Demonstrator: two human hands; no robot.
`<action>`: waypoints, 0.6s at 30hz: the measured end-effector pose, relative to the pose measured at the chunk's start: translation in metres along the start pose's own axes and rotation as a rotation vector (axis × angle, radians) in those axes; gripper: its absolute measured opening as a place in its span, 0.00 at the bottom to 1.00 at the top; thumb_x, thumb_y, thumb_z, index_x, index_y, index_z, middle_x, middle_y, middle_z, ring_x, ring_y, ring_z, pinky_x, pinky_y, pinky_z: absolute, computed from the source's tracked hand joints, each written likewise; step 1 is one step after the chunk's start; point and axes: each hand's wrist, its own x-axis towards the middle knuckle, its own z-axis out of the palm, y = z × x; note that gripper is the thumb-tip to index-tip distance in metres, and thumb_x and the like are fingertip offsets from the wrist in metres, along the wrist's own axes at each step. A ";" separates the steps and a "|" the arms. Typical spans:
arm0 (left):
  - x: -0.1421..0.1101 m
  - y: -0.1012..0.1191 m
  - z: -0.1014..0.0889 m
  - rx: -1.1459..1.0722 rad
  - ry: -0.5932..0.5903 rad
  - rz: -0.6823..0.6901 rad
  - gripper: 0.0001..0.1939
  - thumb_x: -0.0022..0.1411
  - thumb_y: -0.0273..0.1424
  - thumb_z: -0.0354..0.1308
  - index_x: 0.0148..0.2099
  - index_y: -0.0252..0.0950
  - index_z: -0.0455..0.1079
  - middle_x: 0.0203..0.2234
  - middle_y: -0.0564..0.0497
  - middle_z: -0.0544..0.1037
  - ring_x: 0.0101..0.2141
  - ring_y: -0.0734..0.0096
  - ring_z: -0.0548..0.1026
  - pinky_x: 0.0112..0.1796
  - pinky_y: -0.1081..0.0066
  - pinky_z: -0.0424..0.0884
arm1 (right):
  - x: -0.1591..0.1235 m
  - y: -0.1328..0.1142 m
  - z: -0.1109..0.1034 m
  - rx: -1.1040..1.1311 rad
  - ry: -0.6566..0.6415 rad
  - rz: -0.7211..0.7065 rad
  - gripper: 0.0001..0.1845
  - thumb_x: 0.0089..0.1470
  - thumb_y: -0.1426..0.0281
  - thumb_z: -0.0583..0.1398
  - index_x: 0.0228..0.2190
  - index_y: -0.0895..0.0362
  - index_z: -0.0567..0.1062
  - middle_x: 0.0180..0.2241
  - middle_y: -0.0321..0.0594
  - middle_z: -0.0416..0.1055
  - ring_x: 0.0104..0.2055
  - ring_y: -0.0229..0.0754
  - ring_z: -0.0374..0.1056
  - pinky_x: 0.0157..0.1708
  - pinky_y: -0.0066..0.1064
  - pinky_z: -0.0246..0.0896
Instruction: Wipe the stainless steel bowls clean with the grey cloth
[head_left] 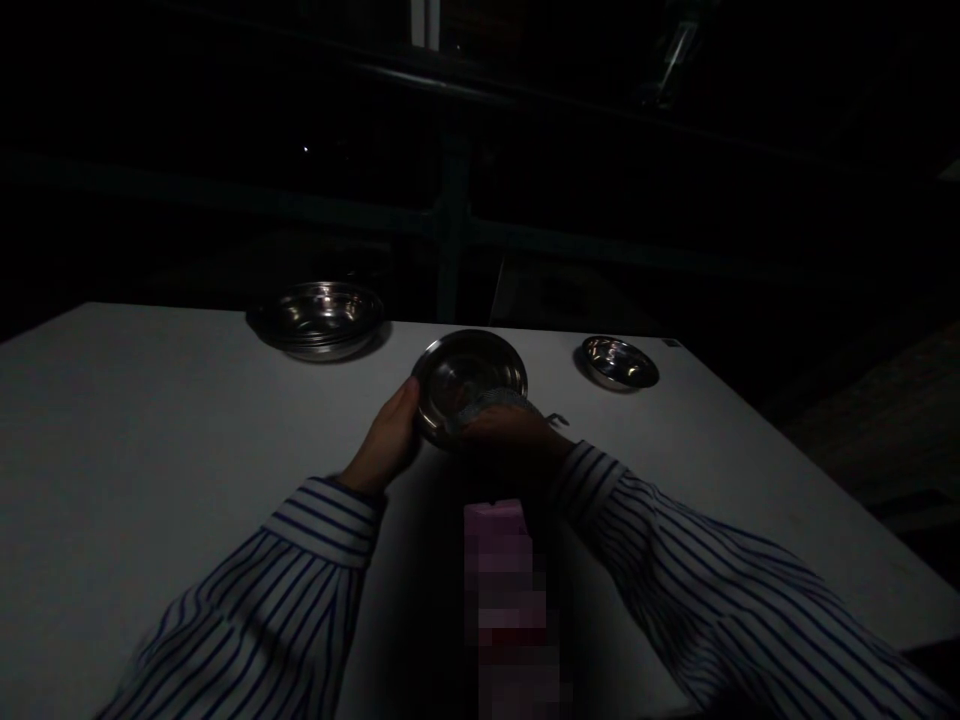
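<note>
A round stainless steel bowl (469,355) is tilted up at the middle of the white table, its inside facing me. My left hand (386,435) grips its left rim, with the thumb along the edge. Reaching in from the right, my right hand (510,435) presses a crumpled grey cloth (491,400) against the inside of the bowl. A loose end of the cloth pokes out beside my right wrist. The fingers of that hand are mostly hidden in the dimness.
Nested steel bowls (322,345) stand at the back left of the white table (187,420). A smaller steel bowl (619,365) sits at the back right. A pinkish-purple object (495,525), partly pixelated, is near me. Beyond the table's far edge, dark metal bars cross.
</note>
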 end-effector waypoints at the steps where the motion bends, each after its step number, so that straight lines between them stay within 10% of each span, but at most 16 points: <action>1: 0.000 0.000 0.000 0.010 0.004 -0.001 0.29 0.60 0.47 0.43 0.56 0.33 0.62 0.53 0.45 0.68 0.55 0.61 0.62 0.55 0.61 0.55 | 0.001 -0.002 0.000 0.024 0.000 0.010 0.13 0.52 0.74 0.55 0.40 0.59 0.73 0.44 0.47 0.70 0.46 0.46 0.64 0.47 0.38 0.55; 18: -0.001 0.003 -0.004 0.050 0.072 -0.082 0.31 0.57 0.50 0.46 0.52 0.32 0.66 0.50 0.44 0.72 0.52 0.57 0.66 0.53 0.61 0.58 | 0.022 -0.015 0.012 0.292 0.181 0.068 0.18 0.54 0.73 0.54 0.47 0.65 0.67 0.48 0.48 0.67 0.49 0.41 0.62 0.49 0.33 0.56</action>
